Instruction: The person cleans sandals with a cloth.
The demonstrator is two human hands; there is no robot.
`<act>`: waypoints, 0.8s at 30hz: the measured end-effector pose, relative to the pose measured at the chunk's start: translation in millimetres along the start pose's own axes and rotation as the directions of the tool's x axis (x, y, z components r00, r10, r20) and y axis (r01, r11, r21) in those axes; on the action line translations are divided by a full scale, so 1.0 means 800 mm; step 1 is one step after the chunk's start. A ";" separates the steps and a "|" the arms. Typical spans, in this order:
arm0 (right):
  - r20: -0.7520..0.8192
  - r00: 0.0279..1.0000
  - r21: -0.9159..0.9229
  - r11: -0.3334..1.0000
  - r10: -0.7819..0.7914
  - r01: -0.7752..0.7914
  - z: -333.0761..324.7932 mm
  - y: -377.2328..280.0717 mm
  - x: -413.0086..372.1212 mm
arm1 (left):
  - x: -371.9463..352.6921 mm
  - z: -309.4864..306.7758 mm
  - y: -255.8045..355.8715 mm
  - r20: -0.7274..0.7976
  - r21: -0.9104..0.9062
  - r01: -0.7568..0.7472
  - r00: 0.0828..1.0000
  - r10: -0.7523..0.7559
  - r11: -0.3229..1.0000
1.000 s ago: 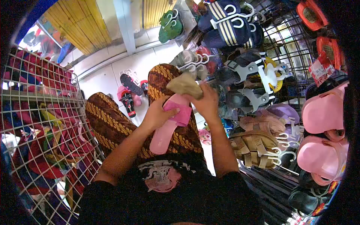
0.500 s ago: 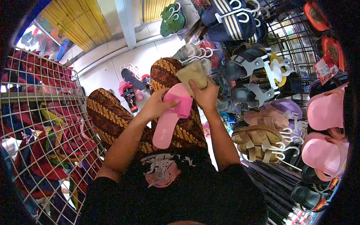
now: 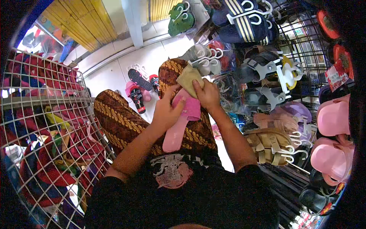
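A pink slide sandal [image 3: 176,133] with a brighter pink strap lies tilted above my lap, its toe end pointing away from me. My left hand [image 3: 167,108] grips it at the strap, thumb on top. In my right hand [image 3: 207,95] is a folded olive-beige cloth [image 3: 189,81], pinched with the thumb on its face. The cloth touches or overlaps the far end of the sandal, and that end is partly hidden by it.
A wire grid [image 3: 49,133] with red and pink items stands at the left. Sandals hang on racks at the right, including brown sandals [image 3: 268,143] and pink clogs [image 3: 331,158]. Several sandals [image 3: 139,86] lie on the white floor beyond my patterned knees.
The cloth has come down and left against the sandal's far end. My left hand has turned and covers more of the strap. The whole view has shifted slightly.
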State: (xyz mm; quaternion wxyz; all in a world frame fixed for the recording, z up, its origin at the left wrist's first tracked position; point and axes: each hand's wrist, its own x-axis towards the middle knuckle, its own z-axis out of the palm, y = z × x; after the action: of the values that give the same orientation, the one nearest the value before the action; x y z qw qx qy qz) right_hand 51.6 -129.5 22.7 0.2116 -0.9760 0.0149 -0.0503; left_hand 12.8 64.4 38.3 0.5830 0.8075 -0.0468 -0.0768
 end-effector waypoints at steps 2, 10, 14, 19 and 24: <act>0.031 0.999 0.045 0.999 0.018 -0.020 0.004 0.009 0.000 | -0.009 -0.015 0.024 -0.054 0.371 -0.171 0.977 0.205 0.913; 0.139 0.986 0.006 0.995 0.093 -0.095 0.015 0.013 0.010 | -0.057 0.016 0.045 0.449 0.320 -0.564 0.798 0.402 0.761; 0.269 0.957 0.175 0.971 0.110 -0.160 0.005 0.002 0.020 | -0.063 0.020 0.025 0.461 0.461 -0.546 0.821 0.338 0.700; 0.314 0.947 0.154 0.981 0.061 -0.114 -0.003 -0.004 0.022 | -0.070 0.010 0.038 0.344 0.528 -0.416 0.902 0.261 0.741; 0.275 0.953 0.078 0.985 0.126 -0.152 -0.001 -0.002 0.019 | -0.070 0.006 0.024 0.332 0.447 -0.405 0.903 0.273 0.798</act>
State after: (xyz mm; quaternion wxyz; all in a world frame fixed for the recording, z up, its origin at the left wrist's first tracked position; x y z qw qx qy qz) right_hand 66.6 -129.0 26.0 0.2623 -0.9586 0.0523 0.0972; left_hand -42.7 63.0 58.8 0.3441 0.8933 -0.2835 -0.0568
